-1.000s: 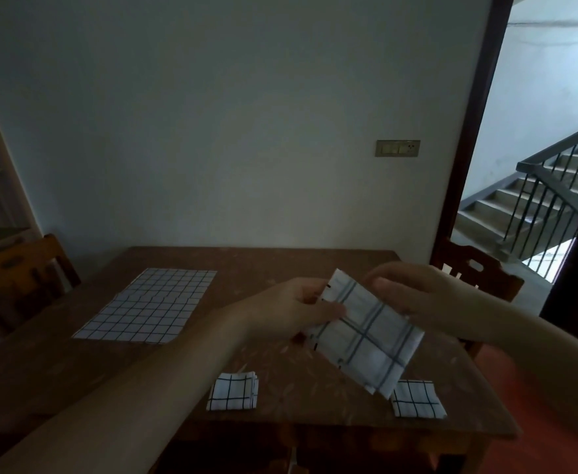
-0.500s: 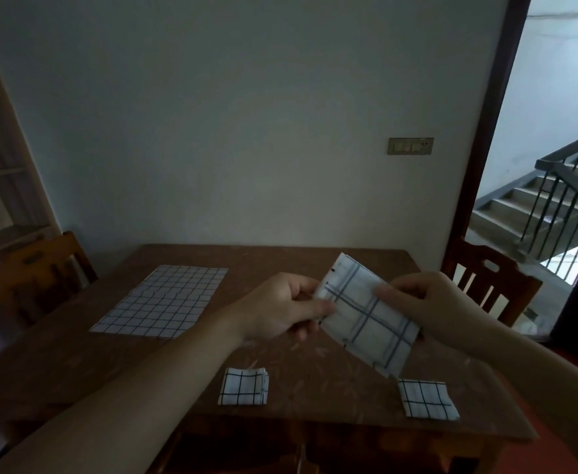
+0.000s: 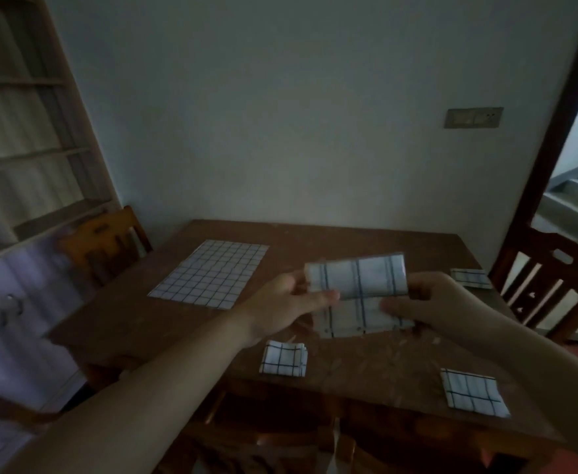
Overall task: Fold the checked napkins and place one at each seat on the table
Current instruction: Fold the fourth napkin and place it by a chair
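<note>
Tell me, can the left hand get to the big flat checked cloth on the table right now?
Probably not yet. The way to the flat checked cloth looks free, with only bare table between, but the left hand is busy pinching the napkin that both hands hold.

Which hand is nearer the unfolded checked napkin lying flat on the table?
Left. The left hand is just right of the flat napkin, while the right hand is farther right, across the held napkin.
</note>
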Demonstrator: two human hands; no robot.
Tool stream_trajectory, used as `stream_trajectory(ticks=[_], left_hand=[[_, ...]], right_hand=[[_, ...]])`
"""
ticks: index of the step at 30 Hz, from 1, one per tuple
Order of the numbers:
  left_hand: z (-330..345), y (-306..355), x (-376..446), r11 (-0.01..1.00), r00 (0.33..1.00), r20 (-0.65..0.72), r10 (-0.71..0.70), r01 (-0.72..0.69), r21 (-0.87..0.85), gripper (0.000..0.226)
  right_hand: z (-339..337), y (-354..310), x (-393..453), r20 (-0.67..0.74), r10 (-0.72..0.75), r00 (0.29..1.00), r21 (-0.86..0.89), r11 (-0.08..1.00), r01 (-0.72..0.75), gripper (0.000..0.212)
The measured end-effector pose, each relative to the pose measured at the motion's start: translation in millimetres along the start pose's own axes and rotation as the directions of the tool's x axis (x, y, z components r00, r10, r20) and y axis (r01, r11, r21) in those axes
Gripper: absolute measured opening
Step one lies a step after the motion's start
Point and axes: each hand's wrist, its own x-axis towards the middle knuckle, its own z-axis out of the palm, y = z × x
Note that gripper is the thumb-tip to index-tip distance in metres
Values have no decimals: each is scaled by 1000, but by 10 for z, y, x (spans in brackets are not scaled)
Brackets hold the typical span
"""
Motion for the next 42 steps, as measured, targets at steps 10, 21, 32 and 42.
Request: stream_trajectory(ticks=[10,21,32,42], left_hand=[[-643,-542,-597,996,977,-195,83,-77,39,30],[-2176,-1307,-1398,993,824,-556,110,-63,102,28],[-3214,-1878,-1077,992,835,-536,-126,117,-51,16],[-4078,-2674,-531,913,841,-404,-361,407,32,26]], right_hand=[[1008,-451,414,120,29,992,198,979,-52,29],[3084,-1173,831,85,70,994,149,985,-82,9],[3787,-1034,1839,234,121,965,98,984,-147,11],[4580,-583,3110,165,218,962,283,924,-258,14]])
